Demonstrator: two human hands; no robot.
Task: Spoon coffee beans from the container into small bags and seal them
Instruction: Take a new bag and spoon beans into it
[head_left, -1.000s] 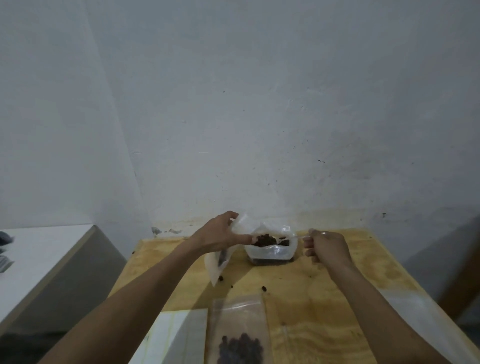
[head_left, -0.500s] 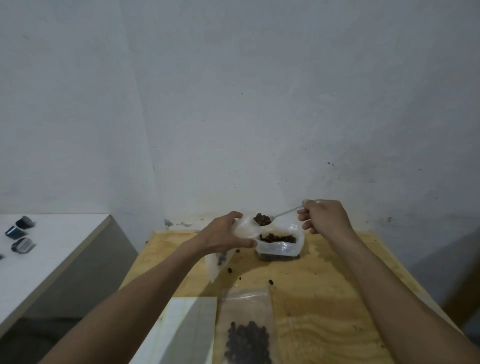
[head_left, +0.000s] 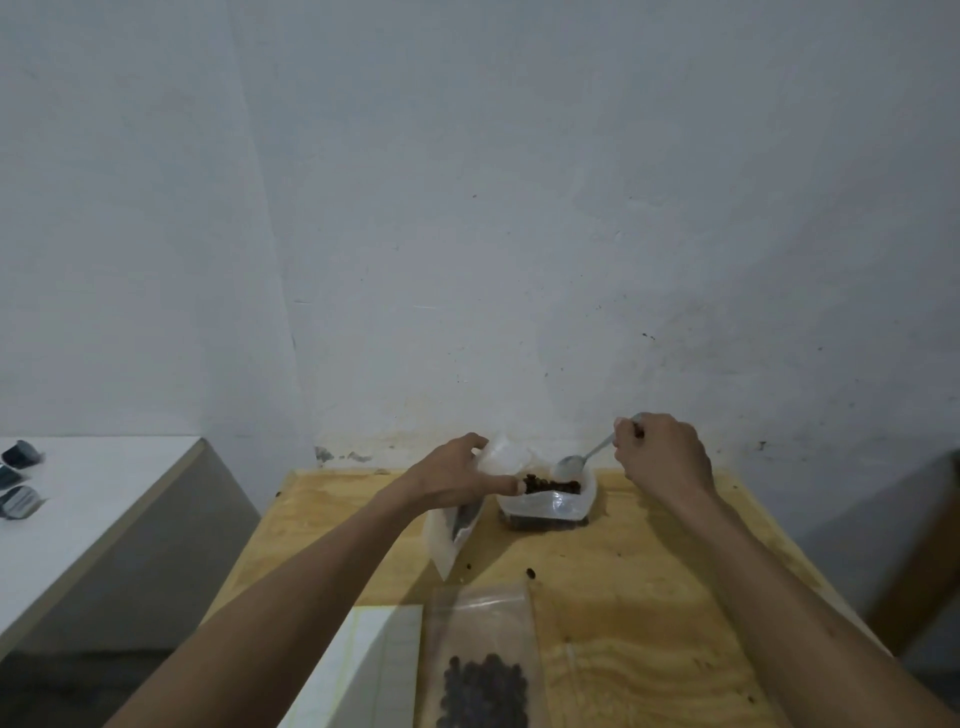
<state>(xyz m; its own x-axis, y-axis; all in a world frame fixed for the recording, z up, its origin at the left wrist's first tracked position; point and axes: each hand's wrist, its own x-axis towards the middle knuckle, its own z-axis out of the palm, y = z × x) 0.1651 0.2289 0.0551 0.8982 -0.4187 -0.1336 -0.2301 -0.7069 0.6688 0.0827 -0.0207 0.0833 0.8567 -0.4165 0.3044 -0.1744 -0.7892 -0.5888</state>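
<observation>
— Head view first: what sits on the plywood table (head_left: 649, 582)?

— A clear plastic container (head_left: 545, 506) near the table's far edge, soft-walled and crinkled, with dark coffee beans (head_left: 551, 486) heaped inside. Nearer than the container lies a flat, glossy zip bag (head_left: 485, 654), a cluster of round beans showing through its lower part. A pale lined sheet (head_left: 363, 670) lies just left of that bag.

— And the hands?

— The left hand (head_left: 457, 478) reaches in from the container's left, palm down, thumb stretched toward the beans, fingers closed on the mouth of a translucent small bag (head_left: 452, 530) that hangs down to the tabletop (its top edge bunches up white behind the knuckles). The right hand (head_left: 662, 457) is curled just right of the container, wrist bent, fingers pinched shut on the thin handle of a metal spoon (head_left: 576, 462).

— Where is the spoon's bowl?

— Over the container's back rim, tilted down toward the beans; whether it touches them I cannot tell.

— Anything loose?

— A few stray beans (head_left: 530, 573) on the wood, between the container and the flat bag.
</observation>
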